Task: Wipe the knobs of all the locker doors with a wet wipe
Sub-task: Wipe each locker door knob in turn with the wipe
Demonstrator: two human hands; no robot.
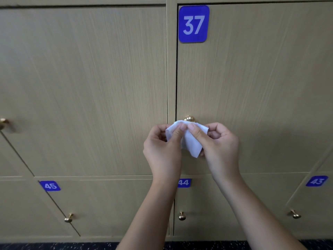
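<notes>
Pinching the wipe [187, 138] between both hands, left [163, 150] and right [220, 147], just below 37's knob [189, 118]; lower knobs [182, 215] likely remain.

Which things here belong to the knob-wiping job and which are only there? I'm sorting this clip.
Job:
wet wipe, pinched by left hand and right hand
knob on door 37
other knobs: far left, door 45, door 44, door 43

Only there:
number plates such as 37
dark floor
</notes>
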